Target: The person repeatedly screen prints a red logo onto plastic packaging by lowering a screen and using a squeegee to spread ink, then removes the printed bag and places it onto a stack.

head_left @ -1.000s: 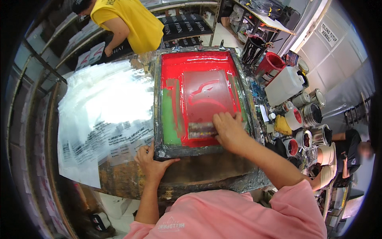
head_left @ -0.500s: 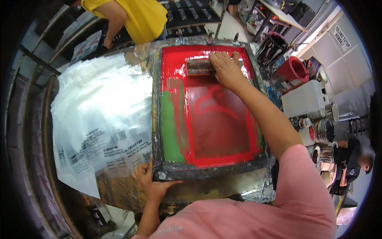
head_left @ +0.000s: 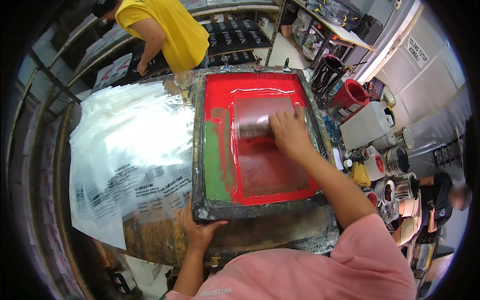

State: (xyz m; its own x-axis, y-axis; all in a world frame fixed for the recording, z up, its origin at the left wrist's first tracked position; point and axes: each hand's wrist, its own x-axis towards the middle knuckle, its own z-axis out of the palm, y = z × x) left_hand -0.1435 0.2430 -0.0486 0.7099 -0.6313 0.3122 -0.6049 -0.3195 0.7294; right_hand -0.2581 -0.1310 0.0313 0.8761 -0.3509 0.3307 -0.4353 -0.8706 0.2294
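Observation:
A screen printing frame (head_left: 198, 165) with a dark rim lies on the worn table in front of me. Red ink (head_left: 220, 90) coats the far end and borders of its mesh, and a green strip (head_left: 216, 165) shows along the left. My right hand (head_left: 291, 132) is closed on a squeegee (head_left: 255, 131), which rests across the upper middle of the mesh window. Both are smeared by motion. At the near left corner my left hand (head_left: 196, 226) grips the frame, thumb along the near edge and fingers up the left side.
Overlapping clear printed plastic bags (head_left: 130, 135) cover the table's left side. Ink buckets (head_left: 348, 99), a white jerrycan (head_left: 367, 124) and several cans stand to the right. A person in yellow (head_left: 170, 32) works beyond the table; another person (head_left: 440, 205) is at far right. Clamps (head_left: 258, 64) line the frame's far edge.
My right hand has drawn the squeegee from the mesh's far end toward me. A line of ink stays at the far end. My left hand keeps its place at the frame's corner.

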